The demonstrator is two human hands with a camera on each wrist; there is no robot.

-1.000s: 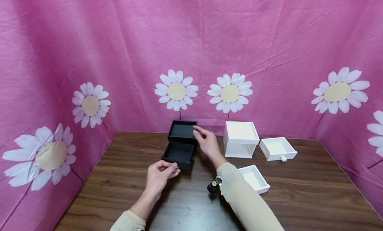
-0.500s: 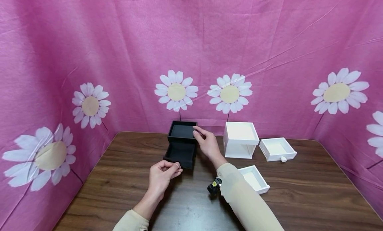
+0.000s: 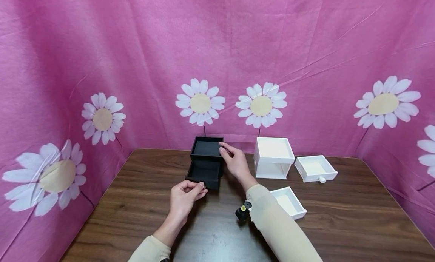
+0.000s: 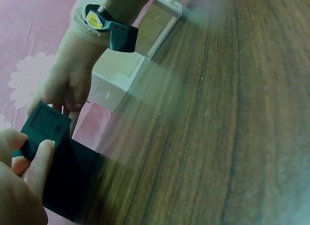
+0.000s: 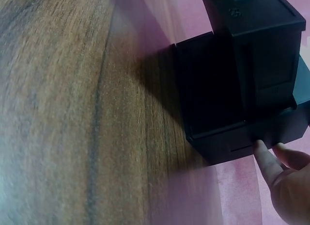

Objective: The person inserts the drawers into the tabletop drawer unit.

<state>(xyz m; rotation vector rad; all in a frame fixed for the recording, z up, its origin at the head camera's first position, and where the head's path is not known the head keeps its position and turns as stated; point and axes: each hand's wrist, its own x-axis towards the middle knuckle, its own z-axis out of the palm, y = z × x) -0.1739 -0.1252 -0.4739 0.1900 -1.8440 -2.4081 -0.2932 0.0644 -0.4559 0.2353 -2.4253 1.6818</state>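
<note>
Just past the left hand's fingertips, the black drawer [image 3: 204, 172] juts partway out of its black case [image 3: 206, 147]. The left hand [image 3: 184, 199] pinches the drawer's round knob [image 4: 29, 149] between thumb and fingers. The right hand [image 3: 235, 163] touches the case's side, fingers fairly straight, not closed round it. Right of those fingers I see a white case [image 3: 274, 156] and two white drawers [image 3: 316, 168], one partly behind the sleeve [image 3: 282, 224].

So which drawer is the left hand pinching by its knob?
The black drawer, jutting from the black cabinet; the two white drawers lie out on the table.
</note>
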